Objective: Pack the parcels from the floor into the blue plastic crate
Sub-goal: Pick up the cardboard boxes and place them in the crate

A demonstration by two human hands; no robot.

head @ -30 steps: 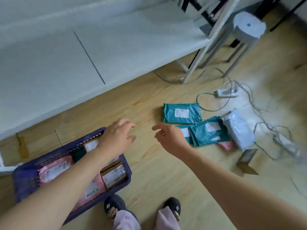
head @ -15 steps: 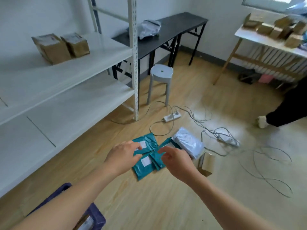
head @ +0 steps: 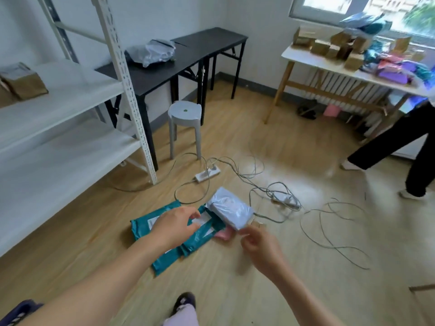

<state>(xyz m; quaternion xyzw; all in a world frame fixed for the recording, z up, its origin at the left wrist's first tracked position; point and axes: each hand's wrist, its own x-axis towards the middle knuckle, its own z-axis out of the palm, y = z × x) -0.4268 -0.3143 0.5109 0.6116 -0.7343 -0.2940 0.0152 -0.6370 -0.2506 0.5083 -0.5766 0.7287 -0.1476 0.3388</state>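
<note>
Several parcels lie on the wooden floor in front of me: teal mailer bags (head: 141, 228) with white labels, a grey plastic bag (head: 231, 209) on their right and a pink parcel (head: 223, 234) peeking out beneath. My left hand (head: 175, 225) hovers over the teal bags with fingers spread and relaxed, holding nothing. My right hand (head: 259, 245) reaches toward the near corner of the grey bag, fingers loosely bent; whether it touches is unclear. Only a corner of the blue plastic crate (head: 16, 312) shows at the bottom left.
A power strip (head: 207, 174) and loose cables (head: 329, 222) lie on the floor past the parcels. A grey stool (head: 184, 124), white shelving (head: 63, 137) and a black table (head: 188, 50) stand beyond. Another person's legs (head: 400, 142) are at the right, by a table with boxes (head: 329, 47).
My view has tilted up from the crate to the room. Both hands have moved from above the crate out over the parcels; the right hand has shifted to the grey bag's corner.
</note>
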